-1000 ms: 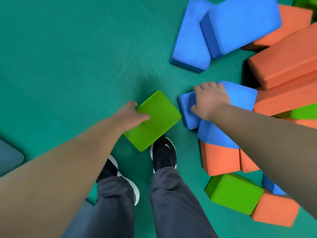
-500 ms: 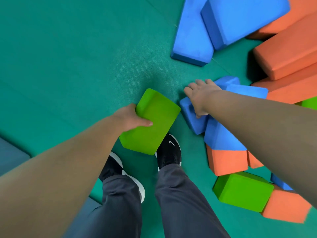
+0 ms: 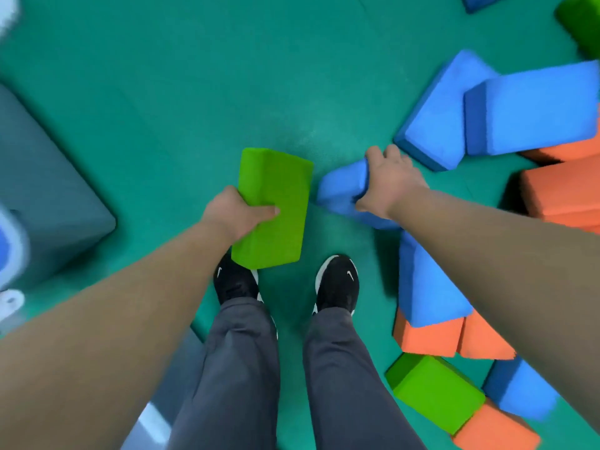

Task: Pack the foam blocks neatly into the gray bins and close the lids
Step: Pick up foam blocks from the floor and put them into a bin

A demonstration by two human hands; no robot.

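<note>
Both hands each hold a foam block, drawn away from the pile.

The left hand (image 3: 238,216) grips the green block (image 3: 276,203) at its long edge, thumb across the top face. Since half a second ago the block has swung to point away from the person, above the left shoe (image 3: 235,282). The right hand (image 3: 389,183) clasps a blue block (image 3: 341,190), which earlier lay against the pile (image 3: 431,287) and is now pulled out leftward, near the green block but apart from it. The gray bin (image 3: 55,190), blurred, shows more fully at the left on the floor (image 3: 194,92).
</note>
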